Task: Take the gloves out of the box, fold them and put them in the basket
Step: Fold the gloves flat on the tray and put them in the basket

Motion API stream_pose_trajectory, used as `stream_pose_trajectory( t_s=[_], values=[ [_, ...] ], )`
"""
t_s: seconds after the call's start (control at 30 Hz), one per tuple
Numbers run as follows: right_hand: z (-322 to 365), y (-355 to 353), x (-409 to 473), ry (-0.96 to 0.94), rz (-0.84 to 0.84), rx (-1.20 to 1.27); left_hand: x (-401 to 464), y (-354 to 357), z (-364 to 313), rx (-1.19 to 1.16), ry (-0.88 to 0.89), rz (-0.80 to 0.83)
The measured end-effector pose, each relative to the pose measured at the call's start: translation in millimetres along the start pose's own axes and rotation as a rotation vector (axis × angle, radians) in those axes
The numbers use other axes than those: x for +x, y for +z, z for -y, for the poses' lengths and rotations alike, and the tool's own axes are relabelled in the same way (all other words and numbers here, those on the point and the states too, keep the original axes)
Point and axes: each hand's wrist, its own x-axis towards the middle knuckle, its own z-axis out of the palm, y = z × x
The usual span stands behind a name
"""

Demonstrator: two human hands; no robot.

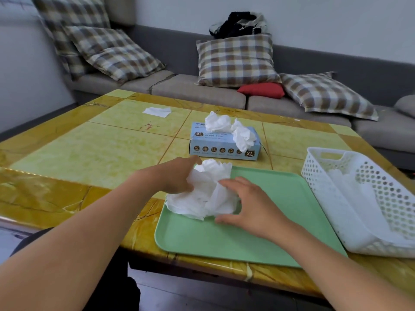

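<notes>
Hands meet over the green tray (258,239): the right hand (249,205) rests spread and loose against a crumpled white glove (202,198), the left hand (177,176) gripping its far edge. The glove lies on the tray's left corner. Just right, the white perforated basket (325,176) has white gloves inside. Beyond, the blue XL glove box (215,149) spills more gloves (231,129) from its top.

**Open tray front, crowded edges**

The near half of the tray (235,241) is bare — open room there. The basket (336,212) wall blocks the right side, touching the tray. The box (224,147) stands just behind it. The table (89,153) to the left is open.
</notes>
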Motion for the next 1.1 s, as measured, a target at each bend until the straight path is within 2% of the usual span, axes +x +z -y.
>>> stream_pose_trajectory(
  t_s=[0.07, 0.13, 0.17, 0.23, 0.27, 0.33, 0.4, 0.43, 0.47, 0.53, 0.6, 0.7, 0.8, 0.87, 0.93, 1.0, 1.1],
  values=[
    [-3, -2, 3, 0.002, 0.013, -0.019, 0, 0, 2, -0.012, -0.035, -0.035],
    [-14, -19, 3, 0.065, -0.036, 0.081, 0, 0, 6, -0.028, -0.077, -0.061],
    [-18, -35, 0, 0.137, -0.064, 0.214, 1, -1, 8, -0.039, -0.097, -0.064],
    [-24, -66, -10, 0.288, -0.117, 0.689, 1, -1, 11, -0.062, -0.134, -0.035],
    [-28, -80, -16, 0.341, -0.136, 0.941, 2, -3, 10, -0.054, -0.141, -0.008],
    [-34, -97, -26, 0.391, -0.160, 1.277, -1, -9, 6, 0.019, -0.121, -0.023],
    [-33, -105, -38, 0.385, -0.136, 1.468, -9, -15, -10, 0.014, -0.041, -0.211],
    [-33, -107, -43, 0.373, -0.116, 1.540, -14, -15, -23, -0.079, 0.041, -0.298],
    [-31, -108, -48, 0.365, -0.094, 1.612, -20, -14, -40, -0.216, 0.133, -0.316],
    [-27, -110, -55, 0.353, -0.055, 1.724, -27, -5, -82, -0.475, 0.280, -0.200],
    [-22, -110, -54, 0.321, -0.028, 1.723, -22, 6, -114, -0.601, 0.331, -0.105],
    [-16, -110, -55, 0.288, -0.069, 1.533, -8, 10, -143, -0.671, 0.349, -0.233],
    [-20, -111, -57, 0.333, -0.133, 1.148, 0, 4, -151, -0.736, 0.286, -0.314],
    [-25, -117, -59, 0.365, -0.196, 0.878, 2, 2, -156, -0.831, 0.189, -0.226],
    [-27, -121, -58, 0.380, -0.118, 0.924, 1, 0, -161, -1.001, 0.087, -0.083],
    [-27, -121, -58, 0.373, -0.009, 1.149, -1, 0, -165, -1.178, 0.040, 0.040],
    [-30, -122, -57, 0.390, -0.131, 1.272, -4, 0, -161, -1.278, 0.046, 0.184]
  ],
)
